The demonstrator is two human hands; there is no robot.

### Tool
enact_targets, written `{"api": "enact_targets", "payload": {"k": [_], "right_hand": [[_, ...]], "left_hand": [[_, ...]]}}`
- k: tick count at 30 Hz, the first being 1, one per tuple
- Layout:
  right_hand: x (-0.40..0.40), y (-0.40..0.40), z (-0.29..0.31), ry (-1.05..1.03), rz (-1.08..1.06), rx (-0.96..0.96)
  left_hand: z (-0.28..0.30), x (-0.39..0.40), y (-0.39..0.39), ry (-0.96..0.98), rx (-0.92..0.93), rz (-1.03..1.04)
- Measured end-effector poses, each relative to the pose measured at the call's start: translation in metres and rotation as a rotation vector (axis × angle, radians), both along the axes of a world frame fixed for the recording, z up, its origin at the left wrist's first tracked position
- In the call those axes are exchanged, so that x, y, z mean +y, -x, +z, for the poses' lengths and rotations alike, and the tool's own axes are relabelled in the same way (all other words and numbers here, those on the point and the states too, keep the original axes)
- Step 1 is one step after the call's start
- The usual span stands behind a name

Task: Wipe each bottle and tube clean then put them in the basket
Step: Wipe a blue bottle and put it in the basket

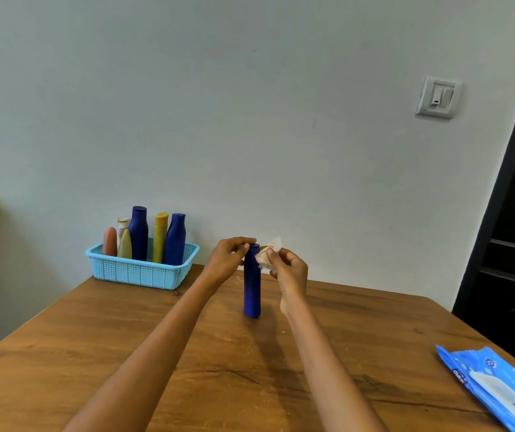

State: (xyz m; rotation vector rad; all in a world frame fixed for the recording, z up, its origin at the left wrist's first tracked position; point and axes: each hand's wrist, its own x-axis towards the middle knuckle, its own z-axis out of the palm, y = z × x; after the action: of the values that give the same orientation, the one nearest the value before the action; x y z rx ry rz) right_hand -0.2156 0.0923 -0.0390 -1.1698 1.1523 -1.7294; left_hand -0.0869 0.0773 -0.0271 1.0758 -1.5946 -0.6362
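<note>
Head view: left hand (pixel 229 255) pinching blue bottle (pixel 252 288) cap; right hand (pixel 290 269) clutching wipe (pixel 267 255).

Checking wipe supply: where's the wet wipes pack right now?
In the head view, the blue wet wipes pack lies flat at the table's near-right corner, partly cut off by the frame, well right of the right hand.

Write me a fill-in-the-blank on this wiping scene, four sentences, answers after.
1. The left hand steadies the top of the upright ____ bottle.
2. The right hand presses a crumpled ____ against that bottle's upper part.
3. The light blue basket sits at the table's far ____ corner.
4. The blue pack of wipes lies on the table's near ____ edge.

Missing words: blue; wipe; left; right
</note>
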Motion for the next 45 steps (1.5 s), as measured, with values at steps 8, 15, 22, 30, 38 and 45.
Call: {"api": "enact_targets", "payload": {"k": [8,15,22,30,38,45], "right_hand": [[-0.003,-0.001,-0.002,0.013,0.026,0.100],[-0.005,0.002,-0.002,0.091,-0.124,0.062],[0.001,-0.003,-0.001,0.192,-0.102,0.289],[-0.004,0.007,-0.016,0.004,-0.103,0.467],[0.004,0.003,0.000,0.141,-0.192,0.427],[0.007,-0.001,-0.003,0.145,-0.131,0.408]], "left_hand": [[-0.001,-0.005,-0.002,0.028,-0.031,0.060],[0.000,-0.001,-0.001,0.029,-0.019,0.054],[0.002,0.004,0.001,0.046,-0.011,0.036],[0.001,0.003,-0.001,0.051,-0.007,0.061],[-0.001,0.002,0.000,0.046,0.021,0.030],[-0.001,0.001,0.000,0.057,0.024,0.029]]}}
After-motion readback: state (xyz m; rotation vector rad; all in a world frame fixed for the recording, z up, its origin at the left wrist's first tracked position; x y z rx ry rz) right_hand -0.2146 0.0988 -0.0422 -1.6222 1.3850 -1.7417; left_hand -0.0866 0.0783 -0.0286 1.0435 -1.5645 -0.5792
